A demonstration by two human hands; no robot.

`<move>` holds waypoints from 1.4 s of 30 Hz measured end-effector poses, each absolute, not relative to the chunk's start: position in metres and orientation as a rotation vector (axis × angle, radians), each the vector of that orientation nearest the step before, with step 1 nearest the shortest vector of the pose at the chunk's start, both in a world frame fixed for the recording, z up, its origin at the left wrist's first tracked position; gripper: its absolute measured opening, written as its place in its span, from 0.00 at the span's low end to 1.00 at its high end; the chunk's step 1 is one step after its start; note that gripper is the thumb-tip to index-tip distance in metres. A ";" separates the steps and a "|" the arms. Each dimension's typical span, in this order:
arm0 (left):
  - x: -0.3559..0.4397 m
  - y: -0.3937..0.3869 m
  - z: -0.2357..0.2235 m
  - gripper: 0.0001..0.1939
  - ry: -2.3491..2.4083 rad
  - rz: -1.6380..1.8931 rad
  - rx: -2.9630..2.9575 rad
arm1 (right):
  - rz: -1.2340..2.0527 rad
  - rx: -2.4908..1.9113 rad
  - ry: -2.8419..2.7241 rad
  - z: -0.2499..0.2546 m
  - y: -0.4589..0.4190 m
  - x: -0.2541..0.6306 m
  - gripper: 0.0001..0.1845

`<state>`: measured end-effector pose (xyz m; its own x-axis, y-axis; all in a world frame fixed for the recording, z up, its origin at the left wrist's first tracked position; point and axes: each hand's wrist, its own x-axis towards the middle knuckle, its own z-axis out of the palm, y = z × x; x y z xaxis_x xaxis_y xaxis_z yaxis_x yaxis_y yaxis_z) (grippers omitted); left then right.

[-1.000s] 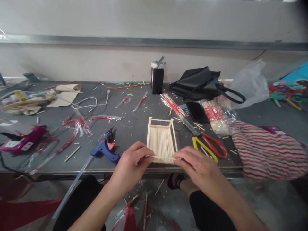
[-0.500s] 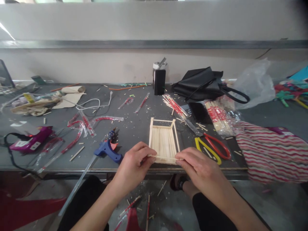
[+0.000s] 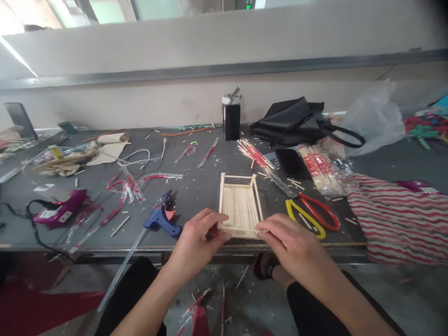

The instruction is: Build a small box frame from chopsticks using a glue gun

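A small tray-like frame of pale wooden sticks [image 3: 240, 205] rests at the table's front edge, its floor a row of sticks laid side by side. Raised rails run around it on short corner posts. Across its near side lies a thin stick [image 3: 241, 230]. My left hand [image 3: 201, 238] is at the near left corner, thumb and forefinger parted around the stick's end. At the near right corner, my right hand [image 3: 292, 240] pinches the other end between thumb and fingers. Left of my left hand is a blue glue gun [image 3: 161, 219] with a long clear glue stick.
Yellow-and-red-handled scissors or pliers [image 3: 315, 217] lie to the right, near a striped cloth [image 3: 395, 214]. Behind are bundled sticks [image 3: 320, 170], a phone [image 3: 292, 163], a black bag [image 3: 294, 122] and a bottle [image 3: 232, 119]. Plastic wrappers [image 3: 129, 184] and a purple device [image 3: 61, 208] lie left.
My left thumb and forefinger have moved apart at the stick's left end. My right hand keeps its pinch. The camera view has tilted and shifted slightly.
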<state>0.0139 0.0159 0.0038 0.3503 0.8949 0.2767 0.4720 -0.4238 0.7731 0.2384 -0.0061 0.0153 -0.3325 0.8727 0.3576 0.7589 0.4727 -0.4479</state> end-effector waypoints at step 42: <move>0.015 0.019 0.000 0.06 1.158 1.023 2.039 | 0.395 -1.352 -2.118 0.006 -0.002 0.237 0.07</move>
